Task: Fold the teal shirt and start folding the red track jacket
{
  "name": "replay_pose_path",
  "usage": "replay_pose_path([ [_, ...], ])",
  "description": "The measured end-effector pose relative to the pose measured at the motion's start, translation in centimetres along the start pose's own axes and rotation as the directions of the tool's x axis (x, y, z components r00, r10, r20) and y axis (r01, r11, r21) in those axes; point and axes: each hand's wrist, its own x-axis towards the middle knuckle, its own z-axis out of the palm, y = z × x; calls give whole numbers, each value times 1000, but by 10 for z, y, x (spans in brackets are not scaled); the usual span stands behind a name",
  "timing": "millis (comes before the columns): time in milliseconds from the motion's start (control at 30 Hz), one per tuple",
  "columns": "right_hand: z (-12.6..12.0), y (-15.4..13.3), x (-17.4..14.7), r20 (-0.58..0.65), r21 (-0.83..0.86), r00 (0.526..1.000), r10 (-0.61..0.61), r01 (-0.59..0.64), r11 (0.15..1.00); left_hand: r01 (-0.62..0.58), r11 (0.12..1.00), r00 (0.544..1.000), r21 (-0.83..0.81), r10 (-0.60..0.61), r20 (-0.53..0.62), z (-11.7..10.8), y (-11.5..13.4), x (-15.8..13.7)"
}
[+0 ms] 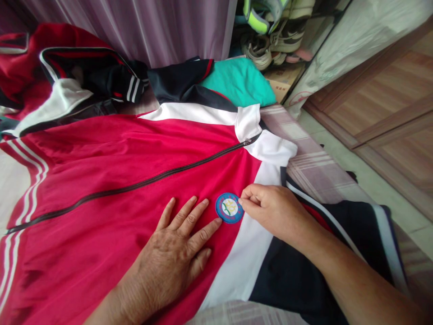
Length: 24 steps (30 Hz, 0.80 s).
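A red, white and navy zip-up jacket (135,149) lies spread out front side up, its dark zipper closed up to the white collar (274,146). On its chest sits a round blue patch (221,207) with a white centre and a small yellow-green design. My left hand (179,239) rests flat on the red cloth with fingers spread, its index fingertip at the patch's lower left edge. At the patch's right edge, my right hand (267,205) has thumb and index finger pinched together. Whatever lies between those fingertips is hidden or too small to name.
The jacket lies on a checked cloth (311,162). Behind it are another red and navy jacket (64,99) and a folded green garment (240,83). A purple curtain (169,31) hangs at the back. Shoes (287,36) sit on a rack near wooden doors (379,90).
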Motion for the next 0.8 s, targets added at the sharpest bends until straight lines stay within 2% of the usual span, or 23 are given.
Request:
replay_pose_path([
  [200, 0, 2, 1, -7, 33, 1000, -2, 2, 999, -14, 999, 1000, 44, 14, 1, 0, 0, -1],
  [400, 5, 5, 2, -41, -66, 999, 1, -3, 998, 16, 996, 999, 88, -13, -33, 3, -1, -1],
  [567, 7, 7, 4, -29, -81, 999, -21, 18, 997, 17, 997, 1000, 69, -18, 13, 6, -5, -1],
  [667, 5, 11, 6, -104, -151, 994, -31, 15, 988, 35, 999, 997, 42, -38, 64, 6, -7, -1],
  [800, -3, 18, 11, -273, -304, 961, 48, -134, 943, 73, 997, 990, 10, -73, 124, 6, -7, 3],
])
